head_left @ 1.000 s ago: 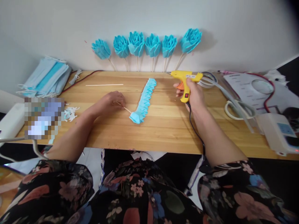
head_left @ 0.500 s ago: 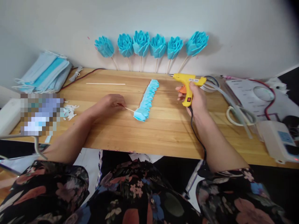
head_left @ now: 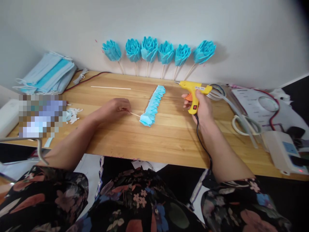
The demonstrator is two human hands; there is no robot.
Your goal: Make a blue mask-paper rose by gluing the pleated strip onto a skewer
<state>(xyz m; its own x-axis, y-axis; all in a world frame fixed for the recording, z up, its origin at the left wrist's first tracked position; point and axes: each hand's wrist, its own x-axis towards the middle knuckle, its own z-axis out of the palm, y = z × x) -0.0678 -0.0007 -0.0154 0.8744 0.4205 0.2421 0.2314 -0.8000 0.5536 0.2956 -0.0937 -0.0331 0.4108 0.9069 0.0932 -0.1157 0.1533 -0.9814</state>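
My left hand (head_left: 116, 108) rests on the wooden table (head_left: 169, 135) with its fingers pinched on a thin wooden stick (head_left: 134, 113). The stick's far end is tucked into the near end of a long strip of folded blue petals (head_left: 153, 105) lying across the middle of the table. My right hand (head_left: 202, 105) grips a yellow glue gun (head_left: 193, 91) by its handle. The gun is held just above the table, right of the strip, nozzle pointing left. Its black cord (head_left: 202, 141) runs back along my forearm.
Several finished blue flowers on sticks (head_left: 158, 51) lean against the wall. A spare stick (head_left: 111, 87) lies at the back left, near a stack of blue face masks (head_left: 47, 75). White scraps (head_left: 72, 115) lie left. Scissors (head_left: 246, 119), papers (head_left: 256, 96) and a white device (head_left: 282, 149) fill the right side.
My view has shifted slightly. My right hand has lowered the glue gun a little toward the table; my left hand keeps pinching the stick in about the same place.
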